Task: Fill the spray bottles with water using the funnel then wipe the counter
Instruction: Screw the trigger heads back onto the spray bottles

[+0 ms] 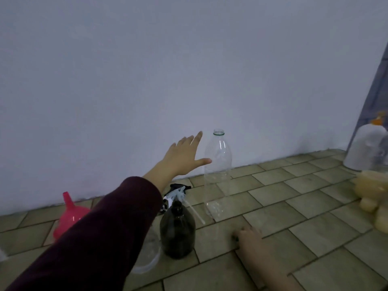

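A tall clear plastic bottle (218, 173) stands uncapped on the tiled counter (294, 217) near the wall. My left hand (184, 157) is stretched out just left of its shoulder, fingers spread, thumb tip touching or nearly touching it. A dark brown bottle (177, 234) stands open nearer to me, with a spray head and tube (182, 196) lying behind it. A pink funnel (70, 213) lies upside down at the left. A second clear bottle (150, 255) is partly hidden under my left sleeve. My right hand (248, 238) rests on the counter, fingers curled down.
A white jug with an orange cap (367, 148) stands at the far right by a grey curtain. Pale yellow sponges or cloths (375, 198) are piled at the right edge. A plain wall closes off the back of the counter.
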